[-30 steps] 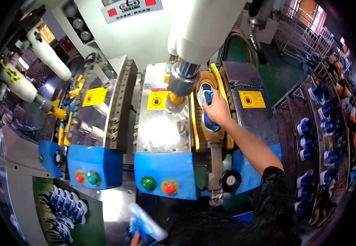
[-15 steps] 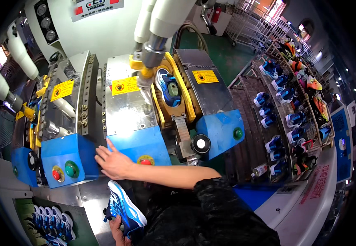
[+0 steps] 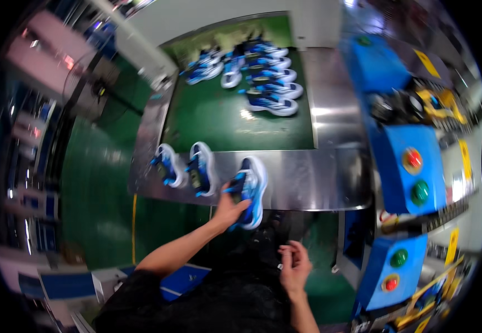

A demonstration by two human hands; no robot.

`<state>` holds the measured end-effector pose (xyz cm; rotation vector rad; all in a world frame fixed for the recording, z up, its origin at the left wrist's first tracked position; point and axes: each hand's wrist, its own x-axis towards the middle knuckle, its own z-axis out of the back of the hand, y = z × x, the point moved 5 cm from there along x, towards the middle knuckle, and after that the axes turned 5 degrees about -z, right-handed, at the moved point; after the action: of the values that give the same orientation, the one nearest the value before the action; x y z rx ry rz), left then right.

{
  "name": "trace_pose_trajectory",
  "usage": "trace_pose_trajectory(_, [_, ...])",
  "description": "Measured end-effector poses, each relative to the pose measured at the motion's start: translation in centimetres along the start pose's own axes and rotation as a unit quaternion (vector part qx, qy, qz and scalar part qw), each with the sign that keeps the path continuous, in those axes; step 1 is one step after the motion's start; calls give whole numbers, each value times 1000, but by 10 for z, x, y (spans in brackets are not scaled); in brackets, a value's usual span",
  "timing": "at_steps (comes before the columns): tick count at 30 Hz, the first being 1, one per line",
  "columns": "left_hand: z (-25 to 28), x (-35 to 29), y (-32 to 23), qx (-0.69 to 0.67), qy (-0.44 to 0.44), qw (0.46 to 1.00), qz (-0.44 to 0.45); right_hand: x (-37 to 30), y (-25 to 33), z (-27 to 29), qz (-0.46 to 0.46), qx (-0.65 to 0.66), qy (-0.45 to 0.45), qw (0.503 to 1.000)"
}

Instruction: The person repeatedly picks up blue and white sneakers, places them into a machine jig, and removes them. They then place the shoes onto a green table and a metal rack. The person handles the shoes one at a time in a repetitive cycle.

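Note:
My left hand point(image 3: 233, 208) grips a blue-and-white sneaker point(image 3: 254, 186) around its ankle opening. It is held at the front edge of the stainless steel worktop point(image 3: 319, 183), toe pointing away from me. To its left two similar shoes stand on the steel, a nearer sneaker point(image 3: 201, 169) and a farther-left sneaker point(image 3: 169, 165). My right hand point(image 3: 295, 266) is low in front of my body, fingers loosely bent and apart, with nothing seen in it.
Several matching sneakers point(image 3: 271, 89) are lined up on a green recessed surface point(image 3: 213, 125) beyond the steel. Blue machine housings point(image 3: 393, 150) with red and green buttons line the right side. A fan point(image 3: 98, 87) stands at the far left.
My view has turned left, from the machines to the steel worktop. My left hand has carried the sneaker to the worktop's edge. My right hand has left the blue machine panel.

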<state>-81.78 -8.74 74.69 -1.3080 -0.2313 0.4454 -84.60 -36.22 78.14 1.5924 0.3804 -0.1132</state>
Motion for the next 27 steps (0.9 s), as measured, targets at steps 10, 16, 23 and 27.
trace_pose_trajectory(10, [114, -6, 44, 197, -156, 963, 99, 78, -56, -100, -183, -228, -23, 956])
trace_pose_trajectory(16, [145, 64, 138, 37, -74, 973, 216, 168, -45, -201, -100, -293, -34, 950])
trace_pose_trajectory(23, [127, 154, -8, -48, 264, 954, 134, 100, 56, -169, -133, 147, -109, 974])
trace_pose_trajectory(27, [37, 116, -118, -30, 548, 836, 15, -28, 100, -160, 143, 186, -284, 930])
